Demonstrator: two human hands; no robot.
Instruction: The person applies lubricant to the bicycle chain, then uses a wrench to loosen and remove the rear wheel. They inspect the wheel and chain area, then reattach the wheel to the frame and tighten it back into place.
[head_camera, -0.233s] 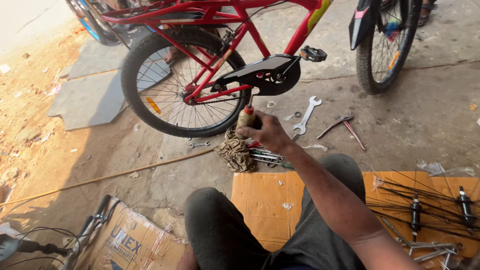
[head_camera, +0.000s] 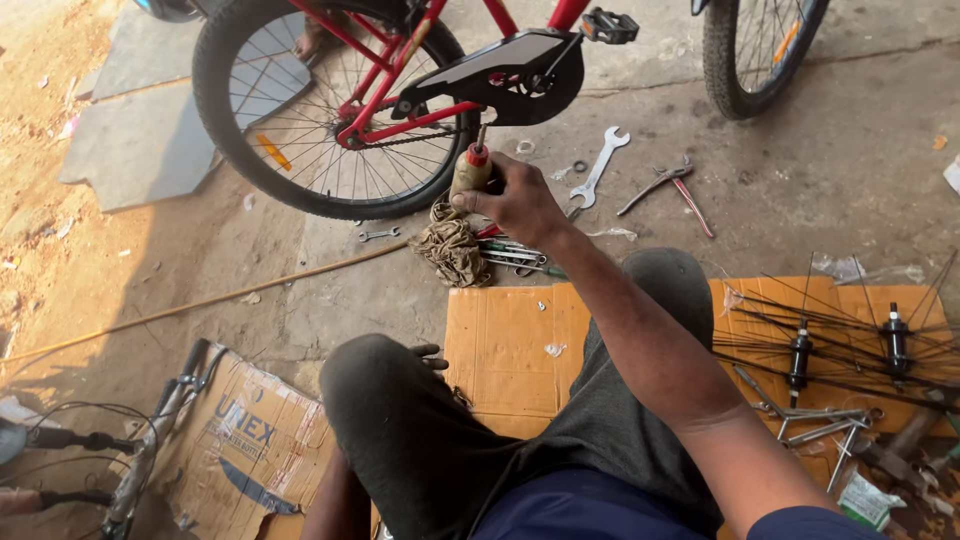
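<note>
Seated person, view down over knees. Right hand (head_camera: 515, 200), frame centre, gripping small oil bottle (head_camera: 470, 172): grimy tan plastic, red collar, thin spout aimed up toward black chain guard (head_camera: 510, 75) of red bicycle (head_camera: 400, 100), likely so oil reaches chain. Left hand (head_camera: 430, 355) mostly hidden behind left knee; only fingertips show, grip unclear. Crumpled greasy rag (head_camera: 452, 250) on concrete just below bottle, within reach. Steel spanner (head_camera: 600, 165) right of hand. Spoked hubs (head_camera: 850, 350) on flat cardboard (head_camera: 500, 345), right.
</note>
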